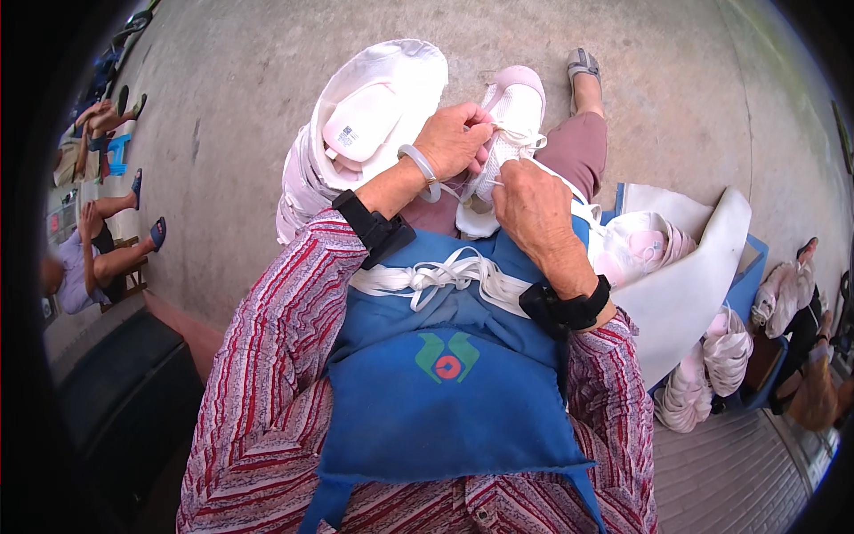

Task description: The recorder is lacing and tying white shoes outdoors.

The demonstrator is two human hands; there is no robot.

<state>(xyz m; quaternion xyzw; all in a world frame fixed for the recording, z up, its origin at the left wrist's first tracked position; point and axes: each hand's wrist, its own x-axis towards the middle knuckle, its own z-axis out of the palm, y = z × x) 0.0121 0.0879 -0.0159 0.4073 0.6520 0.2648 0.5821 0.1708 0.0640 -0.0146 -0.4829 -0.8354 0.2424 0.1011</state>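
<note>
Shoe (511, 116), white and pink, rests on the person's lap over the blue apron (445, 392); left hand (454, 141) pinches its white lace (525, 138), right hand (534, 209) grips the shoe's heel side, fingers clenched.

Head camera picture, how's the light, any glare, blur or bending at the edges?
Head view: soft, even daylight, only faint shadows on the concrete floor; no strong glare, though the white shoe looks a little washed out; left hand and right hand are fairly sharp; fisheye bending curves the floor and the people toward the rim, with dark vignetted corners.
</note>
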